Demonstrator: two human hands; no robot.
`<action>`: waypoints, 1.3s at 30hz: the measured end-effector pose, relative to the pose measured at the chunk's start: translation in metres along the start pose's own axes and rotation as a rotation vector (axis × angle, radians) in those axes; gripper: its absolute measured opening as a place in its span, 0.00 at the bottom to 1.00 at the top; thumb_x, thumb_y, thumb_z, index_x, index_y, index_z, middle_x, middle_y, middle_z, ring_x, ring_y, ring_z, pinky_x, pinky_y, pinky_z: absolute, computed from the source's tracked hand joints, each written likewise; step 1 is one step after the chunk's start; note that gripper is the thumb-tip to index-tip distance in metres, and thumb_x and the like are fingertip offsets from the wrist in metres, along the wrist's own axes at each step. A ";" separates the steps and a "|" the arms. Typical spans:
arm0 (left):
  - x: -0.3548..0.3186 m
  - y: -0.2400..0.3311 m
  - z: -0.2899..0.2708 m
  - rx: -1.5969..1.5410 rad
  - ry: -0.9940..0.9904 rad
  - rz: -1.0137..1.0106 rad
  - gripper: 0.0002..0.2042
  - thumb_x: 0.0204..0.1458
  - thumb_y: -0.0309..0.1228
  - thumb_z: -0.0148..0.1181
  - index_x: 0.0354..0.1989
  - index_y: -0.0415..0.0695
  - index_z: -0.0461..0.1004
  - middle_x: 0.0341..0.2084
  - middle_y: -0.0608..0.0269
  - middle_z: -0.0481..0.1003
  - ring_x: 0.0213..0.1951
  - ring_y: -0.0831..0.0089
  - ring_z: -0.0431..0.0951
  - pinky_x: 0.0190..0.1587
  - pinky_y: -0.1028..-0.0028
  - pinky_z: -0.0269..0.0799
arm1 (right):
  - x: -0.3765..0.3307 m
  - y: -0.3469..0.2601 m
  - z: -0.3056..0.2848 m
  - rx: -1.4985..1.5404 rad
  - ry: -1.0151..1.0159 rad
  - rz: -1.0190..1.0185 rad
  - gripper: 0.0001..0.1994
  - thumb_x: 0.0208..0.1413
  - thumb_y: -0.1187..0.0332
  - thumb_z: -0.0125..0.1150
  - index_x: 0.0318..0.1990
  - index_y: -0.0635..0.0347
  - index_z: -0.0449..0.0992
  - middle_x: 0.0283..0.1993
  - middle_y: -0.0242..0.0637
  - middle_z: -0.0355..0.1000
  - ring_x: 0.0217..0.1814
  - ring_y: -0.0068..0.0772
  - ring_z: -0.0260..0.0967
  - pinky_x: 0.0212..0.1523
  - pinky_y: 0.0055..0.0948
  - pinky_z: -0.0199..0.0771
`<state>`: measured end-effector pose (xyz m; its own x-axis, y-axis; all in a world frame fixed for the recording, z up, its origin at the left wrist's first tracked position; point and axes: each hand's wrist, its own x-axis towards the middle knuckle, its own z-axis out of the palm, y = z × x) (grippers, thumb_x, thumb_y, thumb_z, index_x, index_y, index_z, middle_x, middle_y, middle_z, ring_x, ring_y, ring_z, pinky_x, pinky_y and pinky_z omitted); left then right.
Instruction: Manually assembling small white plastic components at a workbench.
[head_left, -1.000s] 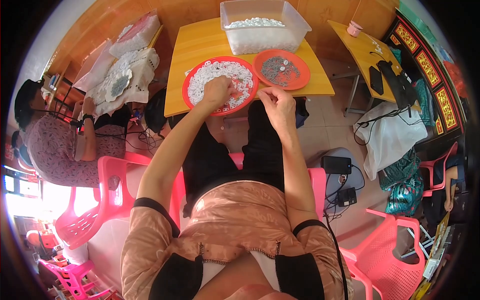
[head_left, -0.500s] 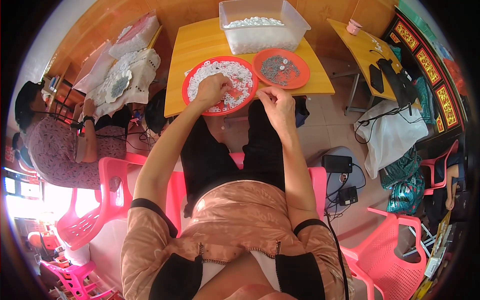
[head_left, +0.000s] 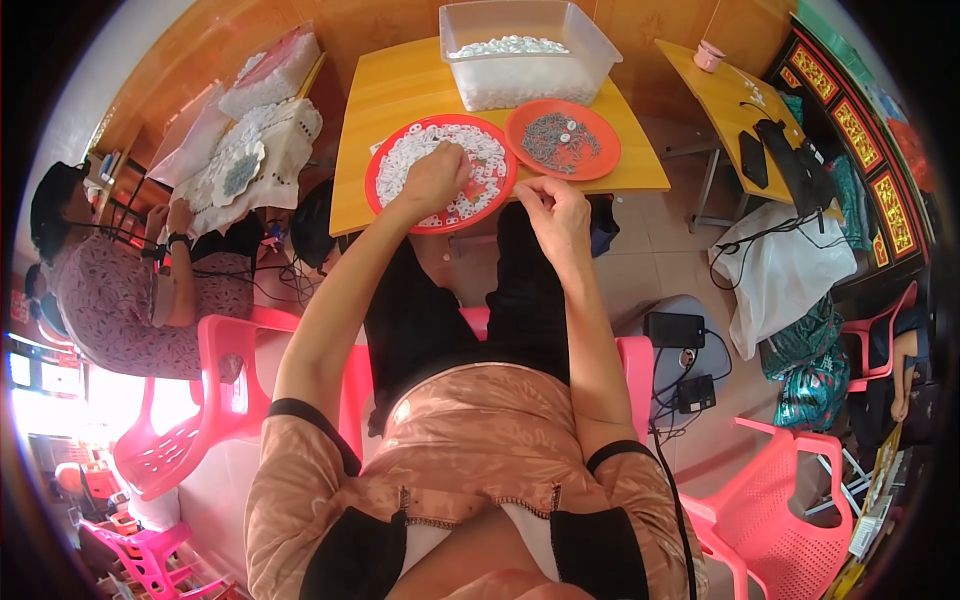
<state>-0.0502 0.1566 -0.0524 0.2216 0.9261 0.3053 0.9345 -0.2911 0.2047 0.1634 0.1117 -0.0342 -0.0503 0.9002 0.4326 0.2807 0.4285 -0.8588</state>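
Note:
On the yellow table stands a red plate [head_left: 371, 190] spread with small white plastic pieces [head_left: 402, 160], several with holes. My left hand [head_left: 436, 182] reaches over this plate, fingers curled down at the pieces; what they grip, if anything, is hidden. Just off the plate's right rim, my right hand [head_left: 560, 215] hovers at the table's front edge. Its thumb and forefinger are pinched together, and anything between them is too small to make out. Beside the red plate, an orange-red plate [head_left: 606, 150] carries a heap of small grey metal pieces [head_left: 548, 140] and a few white ones.
A clear plastic bin [head_left: 530, 85] full of white pieces stands at the table's back. To the left a person [head_left: 140, 290] sits at another table with similar pieces. A side table [head_left: 690, 80] holds black devices. Pink chairs [head_left: 785, 490] and cables stand around.
My left hand has shifted slightly within the red plate, its fingers turning further down among the white pieces. My right hand stays nearly in place, still pinched.

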 end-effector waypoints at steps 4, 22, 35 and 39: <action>-0.012 0.028 -0.038 -0.909 -0.212 -0.238 0.12 0.56 0.38 0.53 0.33 0.40 0.71 0.26 0.65 0.71 0.29 0.76 0.70 0.32 0.75 0.67 | -0.001 -0.001 0.006 0.181 -0.031 0.038 0.08 0.49 0.70 0.63 0.34 0.67 0.77 0.25 0.39 0.75 0.26 0.23 0.71 0.30 0.23 0.69; -0.007 0.066 -0.072 -1.652 -0.516 -0.411 0.11 0.58 0.35 0.52 0.39 0.39 0.73 0.29 0.71 0.73 0.26 0.85 0.66 0.29 0.83 0.66 | 0.004 -0.027 0.005 0.824 0.050 0.122 0.05 0.51 0.77 0.60 0.35 0.68 0.76 0.31 0.38 0.75 0.28 0.19 0.69 0.31 0.17 0.67; 0.005 0.016 -0.003 -0.203 -0.034 -0.116 0.06 0.41 0.33 0.61 0.27 0.47 0.78 0.28 0.57 0.76 0.35 0.58 0.76 0.37 0.63 0.70 | 0.006 -0.015 -0.012 0.965 0.033 0.433 0.09 0.50 0.70 0.64 0.36 0.65 0.75 0.30 0.36 0.76 0.26 0.21 0.72 0.25 0.16 0.67; 0.007 0.019 0.003 -0.144 -0.016 -0.081 0.05 0.37 0.33 0.63 0.22 0.46 0.77 0.26 0.58 0.76 0.33 0.58 0.76 0.36 0.62 0.70 | 0.006 -0.013 -0.009 0.982 0.008 0.453 0.09 0.51 0.71 0.63 0.38 0.67 0.75 0.31 0.38 0.75 0.29 0.25 0.74 0.30 0.21 0.74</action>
<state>-0.0302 0.1580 -0.0498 0.1526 0.9513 0.2677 0.9003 -0.2456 0.3594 0.1682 0.1105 -0.0182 -0.1277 0.9916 0.0181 -0.6196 -0.0655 -0.7822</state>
